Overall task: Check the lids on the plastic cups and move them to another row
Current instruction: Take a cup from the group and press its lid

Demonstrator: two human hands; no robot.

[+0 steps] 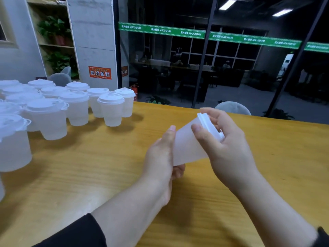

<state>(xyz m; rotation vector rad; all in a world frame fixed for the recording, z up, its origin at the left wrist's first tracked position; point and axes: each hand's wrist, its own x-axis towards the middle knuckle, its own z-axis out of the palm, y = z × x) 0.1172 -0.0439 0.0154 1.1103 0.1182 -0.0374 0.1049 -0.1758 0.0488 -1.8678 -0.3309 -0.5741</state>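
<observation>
A translucent plastic cup [187,145] with a white lid [207,122] is held tilted above the wooden table [89,166], its lid end pointing up and to the right. My left hand [160,157] grips the cup's lower body and base. My right hand [226,143] curls round the lid end, thumb on the cup wall just below the lid and fingers behind the lid. Several more lidded cups [111,108] stand upright in rows on the table's left side.
The nearest standing cups [12,141] crowd the left edge of the view. The table's far edge runs in front of a glass wall, with a grey chair back [232,107] just behind it. Bare wood surrounds my hands.
</observation>
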